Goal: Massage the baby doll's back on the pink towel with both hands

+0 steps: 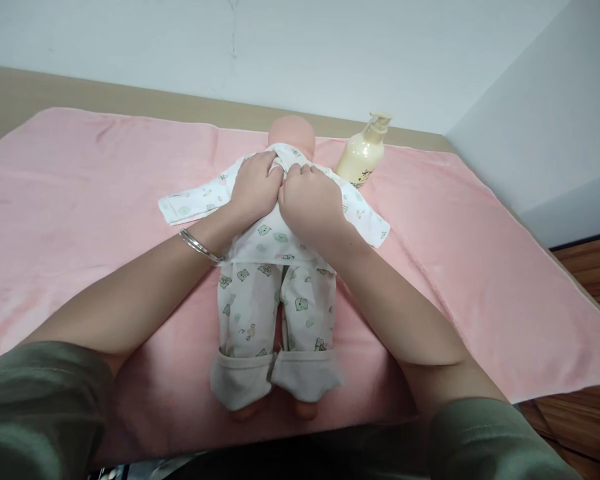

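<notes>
A baby doll point(291, 132) lies on a pink cloth point(105, 173), its head toward the wall. It wears a white printed top point(275, 241) with both sleeves spread outward and matching trousers point(253, 303) with turned-up cuffs. On the upper chest, my left hand point(258, 185) has its fingers closed on the top near the neckline. My right hand point(312, 200) is beside it, its fingers curled on the same top. The two hands touch or nearly touch, and the fabric between them is mostly hidden.
A cream pump bottle point(363, 155) stands on the cloth right of the doll's head. Behind the table's beige back edge point(130, 95) rises a white wall point(180, 40). Brown wood point(593, 267) shows at the right.
</notes>
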Demonstrator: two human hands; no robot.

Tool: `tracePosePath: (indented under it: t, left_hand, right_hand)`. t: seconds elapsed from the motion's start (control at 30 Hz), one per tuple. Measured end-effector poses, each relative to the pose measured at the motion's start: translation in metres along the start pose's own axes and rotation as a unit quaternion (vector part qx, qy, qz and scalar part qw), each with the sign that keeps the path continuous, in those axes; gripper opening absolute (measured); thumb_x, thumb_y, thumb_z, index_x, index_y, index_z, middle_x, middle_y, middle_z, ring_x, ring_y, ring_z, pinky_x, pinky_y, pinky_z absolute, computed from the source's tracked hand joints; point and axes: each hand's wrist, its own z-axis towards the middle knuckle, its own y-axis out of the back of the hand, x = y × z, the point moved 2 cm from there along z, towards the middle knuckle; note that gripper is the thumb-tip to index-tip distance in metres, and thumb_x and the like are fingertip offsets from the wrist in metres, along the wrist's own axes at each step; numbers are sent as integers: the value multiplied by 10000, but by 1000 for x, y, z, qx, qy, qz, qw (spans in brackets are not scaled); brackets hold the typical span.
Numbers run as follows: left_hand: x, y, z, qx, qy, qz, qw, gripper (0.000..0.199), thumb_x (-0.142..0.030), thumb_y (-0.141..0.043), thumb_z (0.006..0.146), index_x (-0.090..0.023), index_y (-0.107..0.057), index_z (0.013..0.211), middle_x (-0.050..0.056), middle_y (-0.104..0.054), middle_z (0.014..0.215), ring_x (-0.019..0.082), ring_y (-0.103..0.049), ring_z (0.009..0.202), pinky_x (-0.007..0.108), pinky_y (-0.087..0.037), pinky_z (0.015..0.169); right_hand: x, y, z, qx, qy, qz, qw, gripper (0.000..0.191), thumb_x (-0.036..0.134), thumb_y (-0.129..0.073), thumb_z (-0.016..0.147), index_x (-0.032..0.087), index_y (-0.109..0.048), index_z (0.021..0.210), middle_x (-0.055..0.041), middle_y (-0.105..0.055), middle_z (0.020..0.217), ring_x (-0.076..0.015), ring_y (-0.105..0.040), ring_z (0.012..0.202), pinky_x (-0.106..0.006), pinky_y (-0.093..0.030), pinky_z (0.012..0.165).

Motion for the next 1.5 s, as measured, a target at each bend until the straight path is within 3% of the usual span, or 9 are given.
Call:
tracePosePath:
  t: [0.17, 0.33, 0.53, 0.73, 0.97, 1.1, 1.2, 1.37, 1.5]
  left_hand:
    - [3, -4, -3, -27, 3, -29, 999, 177, -259, -546, 863, -255, -702, 946, 94, -770, 1205, 319, -631, 1249, 475, -433, 1246]
    - [3, -5, -3, -25, 10, -17, 999, 323, -251, -535, 860, -227, -731, 1116, 96, -740, 1342, 306, -597, 1355, 490, -361, 1316]
    - [1, -4, -3, -24, 11, -3, 1000, 336, -232, -518, 880, -216, -731, 1138, 115, -723, 1369, 313, -589, 1375, 503, -349, 1324]
    - [-13, -7, -19, -28, -17, 28, 999, 244, -239, -504, 951, -202, -709, 1077, 137, -729, 1264, 330, -582, 1383, 501, -354, 1322]
    - [-31, 2, -26, 30, -33, 81, 996, 405, -254, -415, 976, -153, -705, 1240, 137, -699, 1400, 314, -585, 1409, 508, -387, 1318]
    - [-23, 12, -13, 55, 11, 102, 993, 415, -272, -373, 983, -200, -740, 1162, 106, -749, 1309, 301, -655, 1302, 491, -483, 1239]
    - [-19, 15, -8, 46, 29, 105, 993, 372, -263, -392, 974, -242, -751, 1068, 65, -789, 1211, 264, -687, 1215, 420, -549, 1153]
    - [-38, 12, -20, 52, 28, 202, 978, 370, -232, -373, 993, -183, -724, 1101, 142, -747, 1273, 303, -662, 1278, 455, -500, 1195]
    - [-57, 3, -36, 52, -49, 257, 964, 374, -204, -387, 976, -139, -704, 1165, 184, -707, 1336, 343, -619, 1341, 507, -463, 1227]
  right_hand:
    - [-4, -6, 5, -7, -16, 42, 999, 501, 216, -276, 1009, 81, -678, 1277, -213, -719, 1313, -388, -634, 1326, -590, -489, 1187]
    - [-25, -13, 23, 14, -19, 96, 995, 676, 349, -318, 1017, 29, -398, 1608, -176, -422, 1706, -328, -342, 1630, -539, -290, 1367]
    - [-32, -15, 27, 21, -8, 115, 993, 671, 377, -334, 1037, 76, -376, 1635, -155, -375, 1738, -310, -294, 1658, -543, -215, 1390]
    - [-52, -12, 31, 72, 40, 167, 983, 730, 453, -426, 1021, 159, -331, 1682, -96, -258, 1795, -272, -190, 1699, -530, -210, 1396]
    - [-43, -9, 27, 51, 37, 142, 988, 679, 403, -365, 1042, 101, -378, 1650, -131, -349, 1757, -301, -289, 1664, -541, -253, 1382]
    - [-14, -13, 12, -10, 14, 97, 995, 589, 277, -330, 1041, 31, -482, 1555, -209, -515, 1633, -398, -447, 1561, -632, -337, 1318]
    - [0, -17, 4, -38, -1, 80, 996, 566, 238, -345, 1027, -6, -505, 1513, -254, -548, 1582, -430, -450, 1550, -650, -329, 1315]
    - [-24, -21, 20, -34, 2, 136, 990, 526, 319, -335, 1059, 89, -539, 1486, -184, -567, 1579, -355, -469, 1542, -593, -383, 1301]
    - [-49, -25, 35, -30, -7, 160, 987, 509, 416, -327, 1085, 112, -558, 1421, -184, -590, 1541, -332, -514, 1497, -561, -405, 1288]
